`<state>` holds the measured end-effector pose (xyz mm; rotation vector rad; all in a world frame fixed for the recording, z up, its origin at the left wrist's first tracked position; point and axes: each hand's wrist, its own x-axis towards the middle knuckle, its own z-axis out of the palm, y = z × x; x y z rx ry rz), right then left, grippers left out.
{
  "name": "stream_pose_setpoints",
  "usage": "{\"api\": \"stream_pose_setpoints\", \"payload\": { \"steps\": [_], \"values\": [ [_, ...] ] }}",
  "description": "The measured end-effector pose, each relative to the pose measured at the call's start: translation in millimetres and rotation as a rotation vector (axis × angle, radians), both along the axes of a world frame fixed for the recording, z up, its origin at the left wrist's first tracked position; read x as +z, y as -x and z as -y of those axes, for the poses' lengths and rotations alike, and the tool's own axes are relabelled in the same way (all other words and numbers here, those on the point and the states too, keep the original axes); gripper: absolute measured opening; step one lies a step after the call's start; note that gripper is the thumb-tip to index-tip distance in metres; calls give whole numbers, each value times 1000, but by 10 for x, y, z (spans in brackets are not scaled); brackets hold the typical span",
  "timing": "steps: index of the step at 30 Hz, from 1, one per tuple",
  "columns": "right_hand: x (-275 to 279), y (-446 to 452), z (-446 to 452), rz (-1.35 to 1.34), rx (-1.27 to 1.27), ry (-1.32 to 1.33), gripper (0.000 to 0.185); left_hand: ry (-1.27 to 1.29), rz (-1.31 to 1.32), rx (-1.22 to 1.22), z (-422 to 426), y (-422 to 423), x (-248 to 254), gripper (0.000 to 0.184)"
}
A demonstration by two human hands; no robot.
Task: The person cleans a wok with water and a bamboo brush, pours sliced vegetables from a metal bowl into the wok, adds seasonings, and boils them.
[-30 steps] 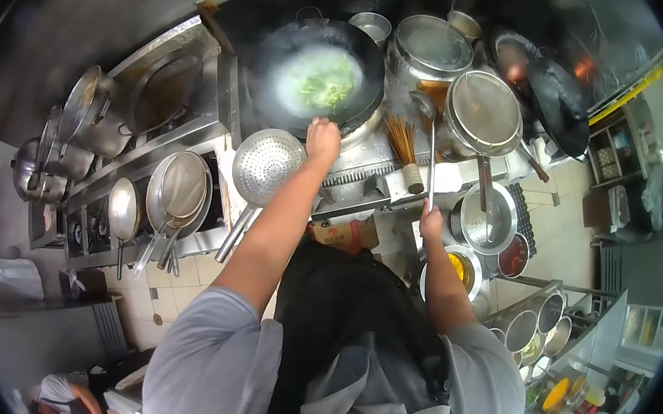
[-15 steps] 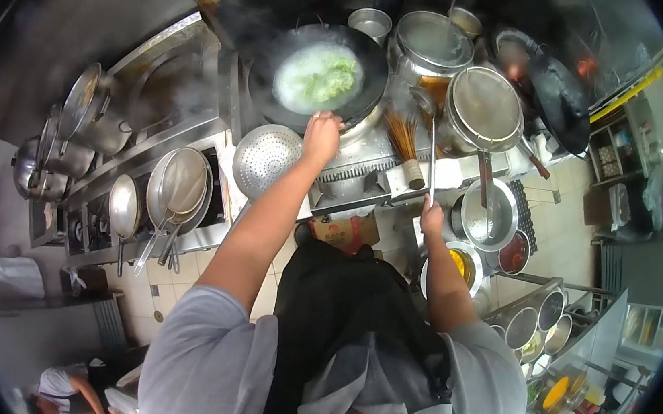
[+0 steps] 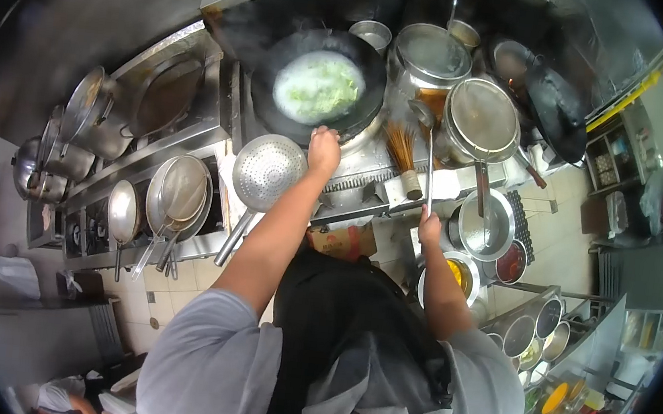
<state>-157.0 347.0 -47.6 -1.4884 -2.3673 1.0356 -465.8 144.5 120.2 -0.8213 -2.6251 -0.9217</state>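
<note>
A black wok (image 3: 265,111) on the burner holds steaming, pale bubbling liquid with green leafy vegetables (image 3: 324,89) in it. My left hand (image 3: 324,150) is closed on the wok's near rim; the fingers hide the exact spot of the grip. In my right hand (image 3: 429,227) is the long handle of a ladle (image 3: 430,165), whose bowl rests right of the wok by a bamboo brush (image 3: 403,154). A perforated strainer (image 3: 269,172) with a metal handle lies just left of my left forearm.
Behind the ladle stand a large lidded pot (image 3: 432,52) and a pot topped with a mesh strainer (image 3: 484,114). Several pans and sieves (image 3: 184,187) occupy the left burners. A bowl of yellow liquid (image 3: 453,276) sits beside my right forearm. Another person (image 3: 63,397) is at lower left.
The greens have spread from a clump on the wok's right side across the liquid. The whole view has shifted slightly. Both hands keep their holds.
</note>
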Motion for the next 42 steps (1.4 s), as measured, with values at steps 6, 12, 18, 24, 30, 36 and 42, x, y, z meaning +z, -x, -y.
{"api": "stream_pose_setpoints", "payload": {
  "steps": [6, 12, 18, 24, 30, 36, 42],
  "values": [
    [49, -4, 35, -25, 23, -4, 71, -41, 130, -84, 95, 18, 62, 11],
    [-5, -9, 4, -65, -3, -15, 70, -46, 35, -74, 16, -87, 276, 12],
    [-32, -6, -18, -14, -23, 55, 69, -17, 40, -39, -30, -20, 82, 11],
    [-111, -20, -28, -32, 1, 28, 70, 6, 162, -120, 38, -9, 237, 12],
    [-61, 24, -51, -3, 15, -40, 71, -24, 128, -57, -11, -94, 348, 12],
    [66, -27, 36, -33, -12, 30, 69, 18, 104, -22, -26, 36, 25, 12],
    [-39, -21, -26, -24, -7, 77, 70, -54, 28, -112, 65, -113, 321, 10]
  ]
}}
